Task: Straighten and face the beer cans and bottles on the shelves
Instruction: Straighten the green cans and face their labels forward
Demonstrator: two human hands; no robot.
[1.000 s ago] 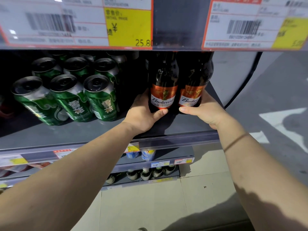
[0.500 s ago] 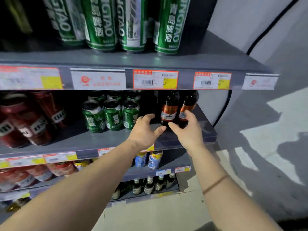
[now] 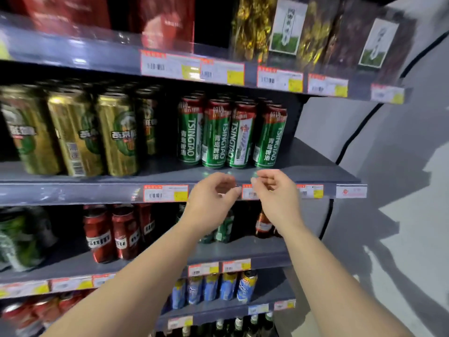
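Note:
A row of tall green Tsingtao cans (image 3: 230, 135) stands upright near the right end of a grey shelf (image 3: 315, 166). Their labels turn in slightly different directions. My left hand (image 3: 211, 200) and my right hand (image 3: 277, 193) hover side by side just below that shelf's front edge, in front of the price tags. Both hands hold nothing and their fingers are loosely curled and apart. Gold cans (image 3: 73, 132) fill the left part of the same shelf. One shelf down, the brown Budweiser bottles (image 3: 263, 224) show partly behind my right wrist.
Red cans (image 3: 114, 232) and green cans (image 3: 19, 237) stand on the shelf below. Blue cans (image 3: 213, 288) sit lower still, with bottles (image 3: 240, 324) at the bottom. Boxed goods (image 3: 286, 30) line the top shelf. A grey wall (image 3: 388, 166) lies right.
Both hands have let go of the Budweiser bottles and risen to the edge of the shelf above. The view has tilted upward, bringing the Tsingtao cans and the top shelf into sight.

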